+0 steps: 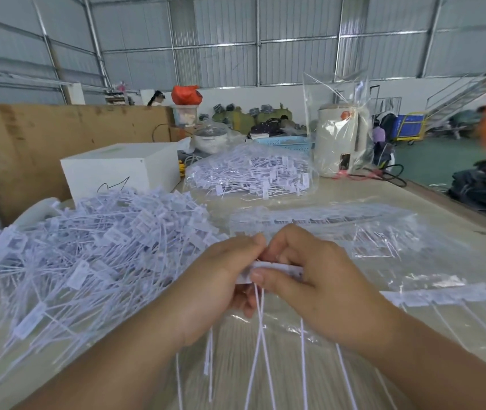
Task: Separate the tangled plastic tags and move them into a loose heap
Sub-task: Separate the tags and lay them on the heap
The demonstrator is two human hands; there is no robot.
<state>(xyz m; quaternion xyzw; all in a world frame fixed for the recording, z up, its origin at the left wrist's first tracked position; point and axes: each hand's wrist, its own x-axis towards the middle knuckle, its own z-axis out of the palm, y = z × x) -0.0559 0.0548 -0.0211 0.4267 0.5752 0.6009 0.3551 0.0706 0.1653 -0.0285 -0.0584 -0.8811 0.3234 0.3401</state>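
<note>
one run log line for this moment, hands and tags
step: separating tags | left hand: grips tag strip | right hand: grips same strip | loose heap: left on table | bagged tags: behind

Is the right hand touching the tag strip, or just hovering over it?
Touching. The head view shows the right hand with its thumb pressed onto the white tag strip and fingers curled behind it; the left hand grips the strip's other end.

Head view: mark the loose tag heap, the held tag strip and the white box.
loose tag heap (88, 253): head view, middle of the pile.
held tag strip (277, 266): head view, flat white part between the thumbs.
white box (117, 170): head view, front face.
</note>
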